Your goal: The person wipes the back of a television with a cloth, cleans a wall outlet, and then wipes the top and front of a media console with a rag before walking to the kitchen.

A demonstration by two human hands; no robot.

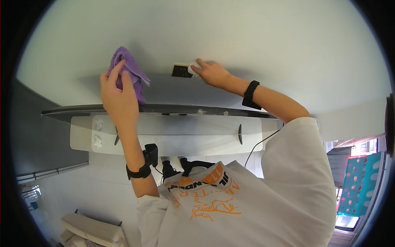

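Observation:
My left hand (118, 88) holds a folded purple cloth (129, 69) by the pale wall (216, 27), above a thin, dark panel edge that looks like the top of a flat-screen television (160, 108). Over on the right, my right hand (213, 72) pinches a small white wad (193, 69), perhaps tissue. It covers the right end of a black wall socket plate (181, 71) with a pale upper edge. Whether the wad touches the plate is hard to tell. The panel edge bears several whitish marks. Both wrists wear black straps.
Below the panel stands a long white cabinet (185, 140) with dark curved handles. A black cable (262, 141) hangs at the right. A beige sofa (95, 228) stands lower left. At the far right, a teal patterned cloth (359, 185) hangs by the window. My shoes (169, 169) are on pale floor.

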